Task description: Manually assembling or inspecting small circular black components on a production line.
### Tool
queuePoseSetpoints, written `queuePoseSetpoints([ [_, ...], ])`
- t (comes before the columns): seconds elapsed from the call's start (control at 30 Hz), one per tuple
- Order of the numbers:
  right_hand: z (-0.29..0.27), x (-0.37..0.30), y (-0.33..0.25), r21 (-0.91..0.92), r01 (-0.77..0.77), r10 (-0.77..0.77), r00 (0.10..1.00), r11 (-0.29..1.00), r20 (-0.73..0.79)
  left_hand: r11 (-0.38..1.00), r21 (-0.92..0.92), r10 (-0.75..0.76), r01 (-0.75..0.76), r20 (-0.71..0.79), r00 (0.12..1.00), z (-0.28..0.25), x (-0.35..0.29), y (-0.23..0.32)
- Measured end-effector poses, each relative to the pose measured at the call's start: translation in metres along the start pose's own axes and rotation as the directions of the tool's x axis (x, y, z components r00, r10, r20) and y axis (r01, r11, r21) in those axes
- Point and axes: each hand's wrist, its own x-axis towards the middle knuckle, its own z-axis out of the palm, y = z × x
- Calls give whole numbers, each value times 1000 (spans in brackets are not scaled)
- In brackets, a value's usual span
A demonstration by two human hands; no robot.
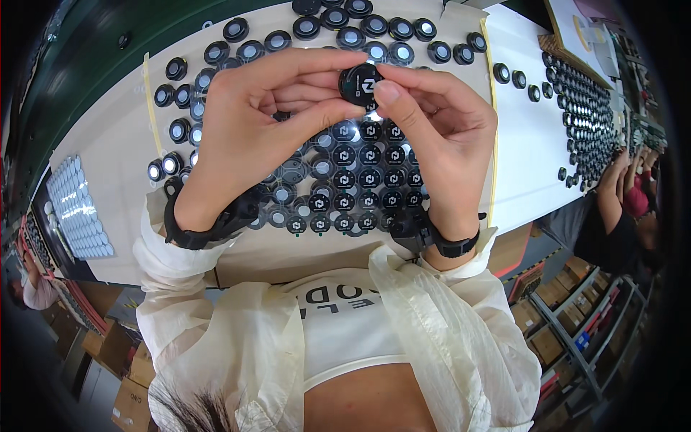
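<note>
Both hands meet over the table around one small black round puck (358,85) with a white emblem on its face. My left hand (263,108) grips its left edge between thumb and fingers. From the other side, my right hand (446,119) pinches it, the thumb pressed on the emblem face and the index finger at the top edge. Below the hands lies a clear sheet with rows of black round stickers (369,155) bearing the same emblem. More black pucks with pale round centres (306,27) stand around and beneath that sheet.
At the left lies a sheet of pale round discs (79,209). Yellow tape (491,115) runs along the table's right part; beyond it stand many more black pucks (586,115). Other people's arms (615,183) reach in at the far right. Cardboard boxes (133,403) stand below left.
</note>
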Motion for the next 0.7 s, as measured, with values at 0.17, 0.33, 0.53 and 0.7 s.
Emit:
queuePoseSetpoints([
  [0.17,6,0,6,-64,112,-114,993,992,-41,994,101,41,-35,-51,998,4,-1,0],
  [0.33,7,3,8,-350,222,-244,970,910,-20,982,190,2,2,-22,1000,1,0,-2],
  [0.53,5,10,19,-358,313,-272,948,880,162,988,131,79,-77,-7,997,-18,24,-11],
  [0.7,-5,11,12,-257,175,-169,985,950,45,333,920,-112,208,-180,977,-96,94,-8],
])
